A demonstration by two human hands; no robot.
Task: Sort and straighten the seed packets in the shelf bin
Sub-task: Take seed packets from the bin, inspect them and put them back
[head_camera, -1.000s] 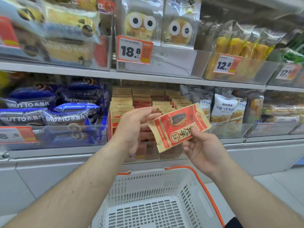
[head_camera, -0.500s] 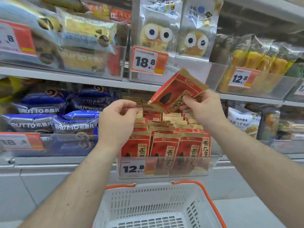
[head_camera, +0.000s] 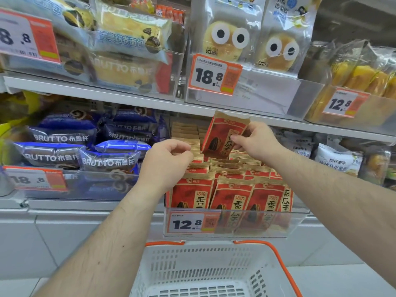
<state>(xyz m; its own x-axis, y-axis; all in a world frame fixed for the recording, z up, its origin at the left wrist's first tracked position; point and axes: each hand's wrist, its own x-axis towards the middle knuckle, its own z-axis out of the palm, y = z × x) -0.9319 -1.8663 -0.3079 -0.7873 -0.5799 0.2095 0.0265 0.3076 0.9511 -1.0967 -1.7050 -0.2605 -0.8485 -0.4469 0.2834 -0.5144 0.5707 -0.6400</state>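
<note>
Head view: right hand point(head_camera: 255, 141) pinches a seed packet point(head_camera: 225, 137) above the bin point(head_camera: 300, 219); left hand point(head_camera: 166, 162) curled, grip unclear.

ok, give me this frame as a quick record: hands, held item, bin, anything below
right hand: pinches one seed packet, lifted above the rows, roughly upright, slightly tilted
left hand: fingers curled at the packet tops on the bin's left side; grip unclear
shelf bin: clear, rows of red and tan packets standing, front row facing out
price tag: 12.8, on the bin front
basket: white, orange handles, below the bin
</note>
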